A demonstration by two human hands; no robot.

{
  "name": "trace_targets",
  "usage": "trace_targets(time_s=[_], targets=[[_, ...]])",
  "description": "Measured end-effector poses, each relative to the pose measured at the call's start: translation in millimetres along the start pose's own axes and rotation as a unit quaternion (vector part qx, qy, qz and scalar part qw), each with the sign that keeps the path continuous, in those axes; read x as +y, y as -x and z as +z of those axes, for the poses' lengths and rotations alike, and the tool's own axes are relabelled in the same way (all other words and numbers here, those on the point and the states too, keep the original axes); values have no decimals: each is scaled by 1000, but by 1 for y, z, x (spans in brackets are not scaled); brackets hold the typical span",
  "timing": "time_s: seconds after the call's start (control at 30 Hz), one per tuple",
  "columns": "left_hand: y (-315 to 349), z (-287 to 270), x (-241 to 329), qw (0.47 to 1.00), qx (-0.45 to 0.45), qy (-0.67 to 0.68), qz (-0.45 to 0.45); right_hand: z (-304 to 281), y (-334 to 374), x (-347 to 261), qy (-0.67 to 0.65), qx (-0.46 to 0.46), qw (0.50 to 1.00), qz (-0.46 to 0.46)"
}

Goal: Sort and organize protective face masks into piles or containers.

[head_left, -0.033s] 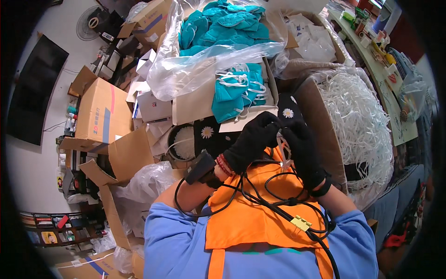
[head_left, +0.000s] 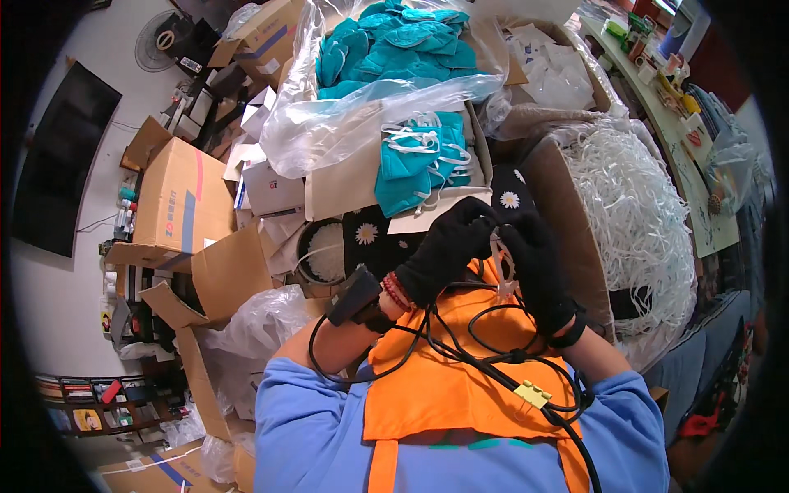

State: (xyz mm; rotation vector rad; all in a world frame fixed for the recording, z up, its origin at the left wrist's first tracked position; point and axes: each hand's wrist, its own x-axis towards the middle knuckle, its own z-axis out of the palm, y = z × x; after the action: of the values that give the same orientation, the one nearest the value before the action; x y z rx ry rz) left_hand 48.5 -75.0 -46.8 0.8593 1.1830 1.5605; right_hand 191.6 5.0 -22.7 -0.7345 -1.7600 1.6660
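My left hand [head_left: 448, 246], in a black glove, pinches at its fingertips beside my right hand [head_left: 532, 259], gloved the same way. Between them a thin white strap [head_left: 505, 275] hangs in a loop over my orange apron [head_left: 460, 370]. Both hands' fingers are closed on it, though the fingertips partly hide the grip. Just beyond them, a pile of folded teal face masks [head_left: 419, 168] with white straps lies on a cardboard flap. Farther back, a plastic-lined box [head_left: 283, 135] holds a heap of loose teal mask pieces [head_left: 394, 41].
On the right, a carton [head_left: 567, 205] overflows with white straps [head_left: 629, 214]. A bucket [head_left: 304, 267] of white bits stands left of my lap. Open cardboard boxes [head_left: 177, 197] crowd the left. Black cables [head_left: 485, 361] cross my apron and arms. A cluttered counter [head_left: 657, 115] runs along the right.
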Motion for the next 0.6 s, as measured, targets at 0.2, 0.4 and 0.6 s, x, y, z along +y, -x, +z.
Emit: trace_targets(time_s=[0.2,0.4,0.6], targets=[[1,-5,1,997,-1,-73,-13,-2,1,7,2,-9,1000,25],[1,-6,9,975,21,-198,98,-5,1,15,46,31,997,-53],[4,-2,24,984,20,-169,57,-2,0,-5,-1,1,1000,-28]])
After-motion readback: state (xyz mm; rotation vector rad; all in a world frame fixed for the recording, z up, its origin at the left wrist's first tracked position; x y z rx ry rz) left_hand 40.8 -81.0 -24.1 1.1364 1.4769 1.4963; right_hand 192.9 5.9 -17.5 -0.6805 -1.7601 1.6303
